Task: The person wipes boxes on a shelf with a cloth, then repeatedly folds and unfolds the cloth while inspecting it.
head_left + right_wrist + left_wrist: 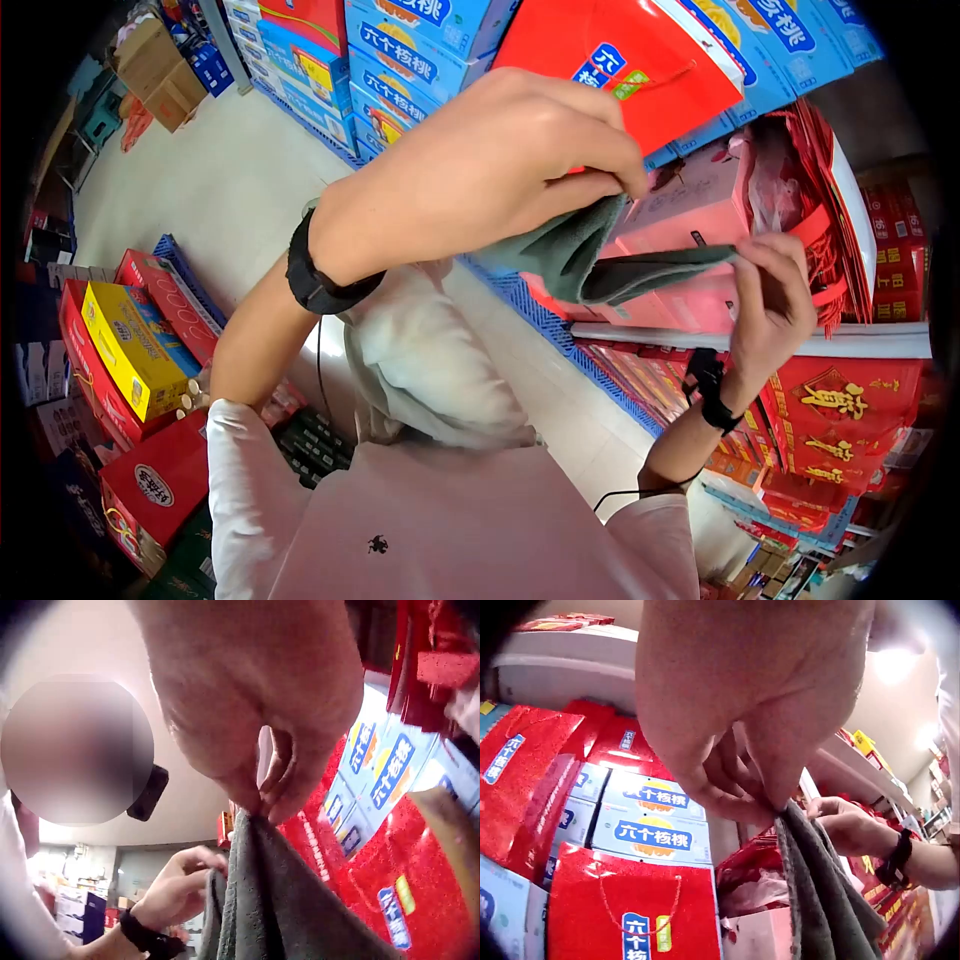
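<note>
A grey-green cloth (660, 272) hangs between my two hands, sagging in folds in the head view. My left hand (500, 165) pinches one end between thumb and fingers. The other end is pinched at its edge by the fingertips of my right hand (775, 300). In the left wrist view the cloth (821, 892) drops in pleats from the left fingertips, with the right hand (855, 829) close behind. From the right wrist, the cloth (277, 900) falls below the pinching fingers, and the left hand (172, 889) holds its part farther back.
Blue drink cartons (420, 65) and a red gift bag (620, 75) are stacked just beyond my hands. Pink boxes (690, 215) stand behind the cloth, above red packages (840, 400). Red and yellow boxes (135, 345) lie at left beside the pale floor (220, 170).
</note>
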The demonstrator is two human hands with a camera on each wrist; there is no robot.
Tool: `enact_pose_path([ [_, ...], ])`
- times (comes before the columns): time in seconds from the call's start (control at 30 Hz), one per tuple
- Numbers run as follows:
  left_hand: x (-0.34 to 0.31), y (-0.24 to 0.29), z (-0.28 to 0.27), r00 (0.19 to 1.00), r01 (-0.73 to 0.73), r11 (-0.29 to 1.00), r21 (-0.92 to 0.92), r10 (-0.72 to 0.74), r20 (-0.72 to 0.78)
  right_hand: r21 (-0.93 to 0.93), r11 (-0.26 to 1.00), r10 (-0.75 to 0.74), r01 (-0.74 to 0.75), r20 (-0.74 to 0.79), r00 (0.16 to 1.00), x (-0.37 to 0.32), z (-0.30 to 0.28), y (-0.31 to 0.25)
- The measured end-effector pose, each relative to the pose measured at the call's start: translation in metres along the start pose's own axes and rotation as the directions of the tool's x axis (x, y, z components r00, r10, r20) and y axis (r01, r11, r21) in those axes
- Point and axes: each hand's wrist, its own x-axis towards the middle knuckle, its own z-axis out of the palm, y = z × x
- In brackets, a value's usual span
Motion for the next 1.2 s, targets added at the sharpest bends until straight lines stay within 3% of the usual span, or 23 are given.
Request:
enact_pose_path([
  [0.1, 0.005, 0.007, 0.011, 1.0, -0.004, 0.999, -0.041, 0.004, 0.002, 0.173, 0.978, -0.134, 0.118, 0.086, 0.987, 0.005, 0.032, -0.007],
  [0.3, -0.004, 0.01, 0.025, 0.999, 0.047, 0.997, -0.059, -0.048, -0.019, 0.369, 0.929, -0.073, 0.034, 0.093, 0.993, -0.001, 0.06, -0.007],
  [0.6, -0.007, 0.003, 0.044, 0.986, 0.167, 0.98, -0.107, -0.166, 0.026, 0.476, 0.879, -0.07, 0.014, 0.1, 0.993, -0.013, 0.068, 0.014],
  [0.8, -0.002, -0.008, 0.061, 0.995, 0.092, 0.992, -0.084, -0.095, -0.024, 0.547, 0.833, 0.058, -0.079, 0.057, 0.997, -0.017, 0.07, 0.02],
  [0.9, 0.001, -0.013, 0.07, 0.996, 0.039, 0.985, -0.171, -0.052, -0.075, 0.542, 0.836, 0.045, -0.091, 0.099, 0.994, -0.015, 0.071, 0.024],
  [1.0, 0.004, -0.012, 0.064, 0.994, 0.093, 0.988, -0.124, -0.086, 0.06, 0.583, 0.804, 0.047, -0.119, 0.137, 0.989, -0.016, 0.073, 0.034],
  [1.13, -0.001, -0.029, 0.062, 0.99, 0.032, 0.972, -0.231, 0.001, 0.141, 0.621, 0.764, 0.065, -0.176, 0.197, 0.978, -0.019, 0.076, 0.049],
  [1.2, 0.004, -0.026, 0.055, 0.984, 0.076, 0.957, -0.28, -0.027, 0.173, 0.619, 0.76, 0.076, -0.201, 0.223, 0.972, -0.02, 0.077, 0.051],
])
